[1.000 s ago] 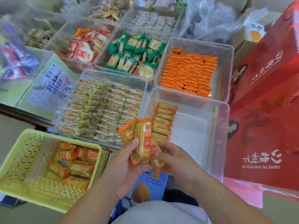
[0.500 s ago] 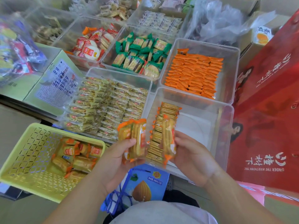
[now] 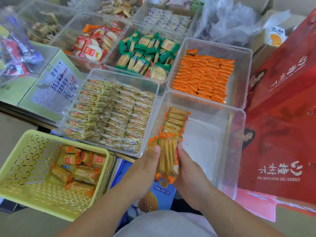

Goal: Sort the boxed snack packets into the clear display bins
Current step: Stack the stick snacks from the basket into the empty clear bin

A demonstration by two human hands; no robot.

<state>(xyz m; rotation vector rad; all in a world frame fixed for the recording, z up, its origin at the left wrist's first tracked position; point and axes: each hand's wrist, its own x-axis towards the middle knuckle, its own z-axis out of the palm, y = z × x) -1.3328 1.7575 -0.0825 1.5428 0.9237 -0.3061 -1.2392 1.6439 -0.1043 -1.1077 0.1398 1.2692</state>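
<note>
A stack of cracker packets point(image 3: 166, 156) is gripped between the left hand point(image 3: 145, 168) and right hand point(image 3: 188, 170) at the six o'clock edge of the clear bin point(image 3: 222, 151).

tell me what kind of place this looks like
Likely a snack shop's display or stocking area: rows of clear bins filled with wrapped snack packets, red gift boxes, and a yellow restocking basket.

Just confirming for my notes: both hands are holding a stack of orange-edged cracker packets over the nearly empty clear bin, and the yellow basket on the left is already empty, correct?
Not quite: the head view shows the yellow basket with several packets inside; the rest stands.
</note>
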